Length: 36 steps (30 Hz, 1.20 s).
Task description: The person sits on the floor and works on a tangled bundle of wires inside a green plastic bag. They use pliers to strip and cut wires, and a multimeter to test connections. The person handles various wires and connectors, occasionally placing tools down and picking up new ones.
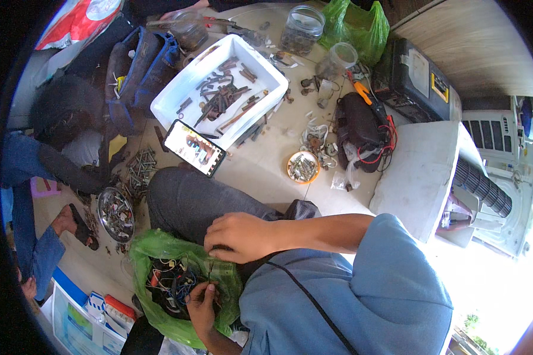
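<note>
My right hand (240,236) is closed, fingers curled downward over the edge of a green plastic bag (142,245). A dark bit shows under its fingers. Just below it, my left hand (201,305) pinches with thumb and forefinger. Between the two hands stands a thin, dark piece (211,271), too small to name; which hand carries it is unclear. Inside the open bag lies a tangle of wires (180,290), black, blue, white and red. The bag sits against my legs, beside the dark-trousered knee (201,192).
A white tub (160,109) holds rusty metal pieces, with a lit phone (194,148) leaning on its near edge. Around stand a metal bowl of screws (115,214), an orange-rimmed bowl (303,167), jars (302,29) and a black toolbox (414,83). Another person's foot (65,223) is at left.
</note>
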Each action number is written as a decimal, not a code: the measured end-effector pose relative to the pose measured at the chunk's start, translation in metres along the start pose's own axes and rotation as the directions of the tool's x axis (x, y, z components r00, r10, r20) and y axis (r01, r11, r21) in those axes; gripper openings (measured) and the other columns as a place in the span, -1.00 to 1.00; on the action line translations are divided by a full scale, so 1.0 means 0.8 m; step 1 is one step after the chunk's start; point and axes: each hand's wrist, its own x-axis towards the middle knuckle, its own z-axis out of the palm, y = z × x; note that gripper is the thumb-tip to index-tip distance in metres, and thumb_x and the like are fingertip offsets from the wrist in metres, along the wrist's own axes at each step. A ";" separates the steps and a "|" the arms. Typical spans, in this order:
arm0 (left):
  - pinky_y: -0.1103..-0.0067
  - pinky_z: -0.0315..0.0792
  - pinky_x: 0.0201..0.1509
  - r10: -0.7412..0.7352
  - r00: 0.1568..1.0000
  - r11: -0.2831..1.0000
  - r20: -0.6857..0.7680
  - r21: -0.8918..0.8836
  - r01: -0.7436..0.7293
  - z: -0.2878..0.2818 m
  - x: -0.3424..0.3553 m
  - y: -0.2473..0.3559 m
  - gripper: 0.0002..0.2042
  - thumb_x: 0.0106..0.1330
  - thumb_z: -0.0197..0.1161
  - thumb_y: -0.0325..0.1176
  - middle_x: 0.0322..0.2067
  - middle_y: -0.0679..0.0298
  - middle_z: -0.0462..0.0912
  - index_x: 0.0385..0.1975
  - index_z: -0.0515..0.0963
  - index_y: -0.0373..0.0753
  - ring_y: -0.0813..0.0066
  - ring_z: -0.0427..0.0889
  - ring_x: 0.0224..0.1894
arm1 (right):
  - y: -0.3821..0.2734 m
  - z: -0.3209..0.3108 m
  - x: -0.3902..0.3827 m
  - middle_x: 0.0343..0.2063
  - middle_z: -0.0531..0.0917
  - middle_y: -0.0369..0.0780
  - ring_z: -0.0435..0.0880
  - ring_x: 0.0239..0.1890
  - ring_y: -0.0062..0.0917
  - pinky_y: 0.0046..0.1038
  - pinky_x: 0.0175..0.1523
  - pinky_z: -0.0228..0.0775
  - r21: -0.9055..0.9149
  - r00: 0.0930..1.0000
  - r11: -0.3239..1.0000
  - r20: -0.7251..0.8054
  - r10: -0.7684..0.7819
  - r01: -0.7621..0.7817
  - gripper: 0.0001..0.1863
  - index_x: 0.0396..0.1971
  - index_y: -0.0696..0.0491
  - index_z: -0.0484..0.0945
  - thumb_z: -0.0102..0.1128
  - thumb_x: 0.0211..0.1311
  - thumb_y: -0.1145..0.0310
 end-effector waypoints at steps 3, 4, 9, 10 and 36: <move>0.55 0.47 -0.23 -0.052 0.999 0.986 -0.005 0.160 0.052 -0.010 0.000 -0.004 -0.70 0.35 0.36 -0.28 -0.37 0.20 0.68 -0.09 0.62 -0.40 0.50 0.59 -0.35 | 0.007 -0.029 0.005 -0.44 0.61 -0.16 0.64 -0.33 -0.25 -0.25 -0.23 0.49 0.014 0.997 0.999 -0.060 0.039 -0.038 -0.88 -0.34 0.09 0.61 0.30 0.23 0.37; 0.51 0.42 -0.13 -0.046 0.999 0.980 -0.019 0.195 0.049 -0.007 0.006 -0.002 -0.69 0.33 0.37 -0.26 -0.33 0.20 0.69 -0.10 0.63 -0.37 0.46 0.60 -0.30 | 0.006 -0.047 0.008 -0.45 0.61 -0.16 0.65 -0.35 -0.27 -0.27 -0.26 0.49 0.031 0.993 0.997 -0.089 0.071 -0.069 -0.88 -0.35 0.10 0.61 0.30 0.24 0.36; 0.34 0.16 0.34 -0.162 0.982 0.968 -0.098 0.178 0.178 -0.003 -0.004 0.005 -0.74 0.25 0.42 -0.20 -0.24 0.26 0.74 -0.23 0.68 -0.25 0.33 0.61 -0.11 | 0.007 -0.123 0.031 -0.52 0.64 -0.13 0.63 -0.48 -0.37 -0.35 -0.32 0.48 0.071 0.904 0.967 -0.344 0.253 -0.244 -0.80 -0.42 0.13 0.63 0.31 0.30 0.30; 0.34 0.16 0.34 -0.203 0.975 0.965 -0.089 0.154 0.215 -0.003 0.001 0.007 -0.75 0.25 0.42 -0.20 -0.24 0.26 0.74 -0.23 0.68 -0.25 0.32 0.61 -0.11 | 0.008 -0.140 0.033 -0.52 0.66 -0.14 0.62 -0.50 -0.40 -0.37 -0.32 0.47 0.077 0.857 0.948 -0.408 0.313 -0.310 -0.79 -0.43 0.14 0.64 0.31 0.30 0.30; 0.38 0.33 0.20 -0.088 0.991 0.976 -0.104 0.187 0.106 0.003 0.009 0.014 -0.65 0.28 0.40 -0.13 -0.16 0.18 0.68 -0.18 0.63 -0.33 0.31 0.57 -0.05 | 0.177 -0.429 -0.346 0.07 0.61 0.10 0.55 0.18 -0.05 -0.14 0.25 0.36 -0.079 -0.001 -0.093 -0.756 0.654 -0.992 -0.32 0.09 0.09 0.59 0.33 0.12 -0.13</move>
